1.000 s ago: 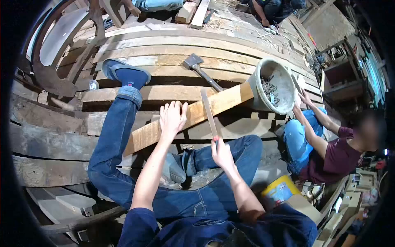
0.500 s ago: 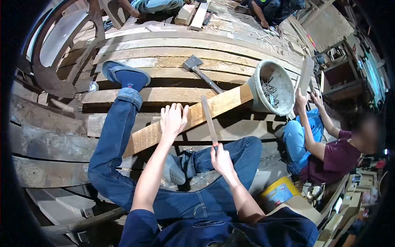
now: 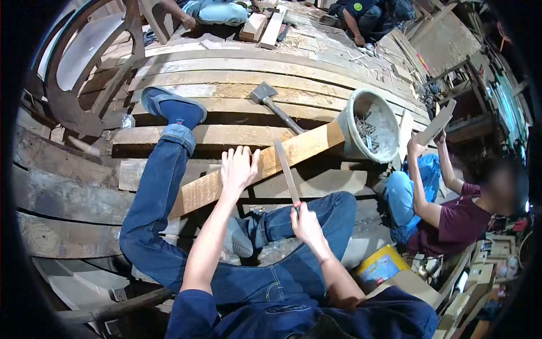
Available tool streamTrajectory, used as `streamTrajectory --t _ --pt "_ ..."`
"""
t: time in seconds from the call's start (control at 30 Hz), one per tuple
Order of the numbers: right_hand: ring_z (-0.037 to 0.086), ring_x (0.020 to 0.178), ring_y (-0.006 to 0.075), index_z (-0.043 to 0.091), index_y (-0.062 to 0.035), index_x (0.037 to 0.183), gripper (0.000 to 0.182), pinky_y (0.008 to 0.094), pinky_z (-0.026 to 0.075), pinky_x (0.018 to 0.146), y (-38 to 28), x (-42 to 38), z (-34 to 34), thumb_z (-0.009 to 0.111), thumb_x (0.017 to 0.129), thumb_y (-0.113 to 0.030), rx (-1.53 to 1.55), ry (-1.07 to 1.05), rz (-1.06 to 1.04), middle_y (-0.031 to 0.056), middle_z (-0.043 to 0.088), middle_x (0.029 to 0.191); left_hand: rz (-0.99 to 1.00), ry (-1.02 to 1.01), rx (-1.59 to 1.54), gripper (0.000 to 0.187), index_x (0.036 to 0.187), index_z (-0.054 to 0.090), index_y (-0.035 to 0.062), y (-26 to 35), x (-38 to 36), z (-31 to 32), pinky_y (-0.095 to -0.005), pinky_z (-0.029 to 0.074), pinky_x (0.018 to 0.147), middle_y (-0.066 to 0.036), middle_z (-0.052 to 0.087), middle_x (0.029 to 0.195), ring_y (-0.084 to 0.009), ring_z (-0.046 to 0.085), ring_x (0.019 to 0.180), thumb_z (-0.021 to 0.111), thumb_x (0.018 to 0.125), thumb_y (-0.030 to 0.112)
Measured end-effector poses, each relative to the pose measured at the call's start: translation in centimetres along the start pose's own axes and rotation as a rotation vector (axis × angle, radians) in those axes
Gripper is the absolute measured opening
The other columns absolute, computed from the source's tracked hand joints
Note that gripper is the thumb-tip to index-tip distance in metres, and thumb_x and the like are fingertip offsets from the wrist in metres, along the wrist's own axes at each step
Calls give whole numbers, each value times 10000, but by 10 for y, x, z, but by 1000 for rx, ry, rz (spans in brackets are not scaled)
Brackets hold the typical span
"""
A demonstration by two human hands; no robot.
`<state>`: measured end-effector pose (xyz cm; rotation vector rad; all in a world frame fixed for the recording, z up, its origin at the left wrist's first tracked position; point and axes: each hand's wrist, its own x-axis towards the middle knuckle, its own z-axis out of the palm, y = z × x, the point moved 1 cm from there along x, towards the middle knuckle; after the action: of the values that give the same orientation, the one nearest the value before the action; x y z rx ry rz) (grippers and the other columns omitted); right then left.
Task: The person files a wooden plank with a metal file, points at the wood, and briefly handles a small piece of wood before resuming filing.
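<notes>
A light wooden plank [image 3: 203, 188] lies aslant before me, its far right end against the bucket. My left hand [image 3: 237, 169] is closed on the plank's middle, fingers bent over its far edge. In my right hand [image 3: 307, 224] is the handle of a flat file [image 3: 287, 171], fingers wrapped round it. The file's long grey blade points away from me, and its tip lies over the plank just right of my left hand. A little red and green shows on the handle; the rest is hidden in my fist.
Beyond the plank lies a hammer-like tool [image 3: 275, 105] on the slatted boards [image 3: 237, 91]. A grey bucket [image 3: 348, 135] holds many nails. To the right, a person [image 3: 466, 217] holds a wooden block [image 3: 437, 121]. A yellow container [image 3: 384, 265] stands near my right elbow. Two more people crouch at the back.
My right hand and the file have shifted slightly toward me. My left hand stays on the plank. The person on the right has tilted the wooden block and moved it rightward.
</notes>
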<state>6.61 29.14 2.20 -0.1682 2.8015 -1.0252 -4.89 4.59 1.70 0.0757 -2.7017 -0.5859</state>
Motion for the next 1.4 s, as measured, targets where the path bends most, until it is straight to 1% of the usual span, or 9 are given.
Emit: streamTrajectory --t 0.2,0.37,0.47,0.6,0.77,0.97,1.13,1.23,1.4 --pt "672 684 513 512 25 1052 234 582 551 570 2 79 42 589 1000 -190 -36 172 -121 335 639 699 -19 1 -41 364 892 695 46 -1 -2 -1 -483 434 855 -161 709 940 -352 634 898 563 1019 360" --pt "681 685 507 505 31 1068 247 591 550 558 -8 16 35 582 1007 -196 -82 80 -4 343 646 710 -27 15 -102 361 904 704 40 -1 -2 -5 -487 449 860 -166 716 943 -365 642 920 557 1013 351" --pt "681 748 530 508 50 1087 308 617 550 650 -8 -20 32 562 1022 -246 -53 -34 116 352 659 748 7 106 -133 363 928 703 33 -6 -5 -4 -485 453 858 -180 714 925 -378 646 929 547 1015 348" --pt "679 756 532 508 46 1089 318 626 545 681 -2 -24 26 562 1023 -260 -21 -42 79 352 669 771 16 179 -168 324 967 695 38 -20 -13 -10 -505 437 896 -187 706 985 -385 622 963 596 984 346" --pt "652 684 494 432 2 1136 443 553 502 610 -9 -39 14 718 877 -216 83 110 37 247 600 664 -88 159 64 411 1062 670 22 -48 -51 -33 -524 408 967 -185 649 1114 -380 558 1084 573 1005 417" --pt "664 869 481 523 -1 1242 452 518 531 740 -17 -53 18 684 825 -70 142 363 -315 274 651 942 -130 6 182 588 1206 653 -19 -54 -61 -40 -540 351 1080 -230 636 1231 -405 538 1188 507 1000 513" --pt "672 893 470 574 -15 1279 395 549 556 762 -42 -56 -1 622 898 -105 -175 276 -179 260 671 996 -114 116 195 602 1209 657 -17 -61 -63 -29 -553 351 1092 -232 649 1231 -421 546 1221 496 1006 527" --pt "685 697 469 575 -11 1225 294 550 571 618 -46 -41 -4 574 994 -193 -280 228 -214 261 673 823 -166 -75 167 637 1189 675 -4 -54 -62 -44 -553 362 1071 -208 663 1231 -395 569 1187 477 999 571" --pt "690 646 441 607 -84 1109 197 546 562 570 -42 27 2 576 1021 -258 -374 290 -278 244 661 704 -152 2 178 584 1091 697 21 -58 -61 -38 -540 385 1026 -190 682 1131 -375 592 1124 483 1002 557"
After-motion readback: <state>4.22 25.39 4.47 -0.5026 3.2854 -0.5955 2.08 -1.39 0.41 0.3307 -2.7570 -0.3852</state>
